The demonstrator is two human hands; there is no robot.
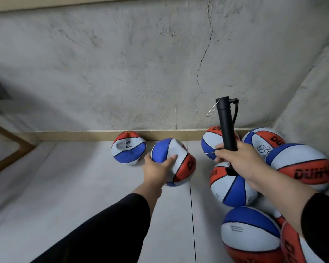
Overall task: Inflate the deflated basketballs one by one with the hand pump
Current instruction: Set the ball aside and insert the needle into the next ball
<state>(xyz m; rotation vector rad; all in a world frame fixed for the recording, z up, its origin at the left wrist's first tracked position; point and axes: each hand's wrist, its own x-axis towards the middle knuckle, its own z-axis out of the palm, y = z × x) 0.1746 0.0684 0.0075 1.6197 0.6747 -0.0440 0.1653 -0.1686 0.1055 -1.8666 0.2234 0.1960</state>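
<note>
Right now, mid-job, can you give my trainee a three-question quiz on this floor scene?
1. True or false: the right hand grips the black hand pump.
2. Which ball does the left hand hold? A) the dented ball by the baseboard B) the ball beside it C) one in the right-hand pile
3. Fill in: the pump's barrel points ____, towards the wall.

Key: 1 true; 2 B; 3 up

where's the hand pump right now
In the head view the black hand pump stands upright right of centre, gripped by the right hand, above the cluster of basketballs in the corner by the concrete wall.
</note>
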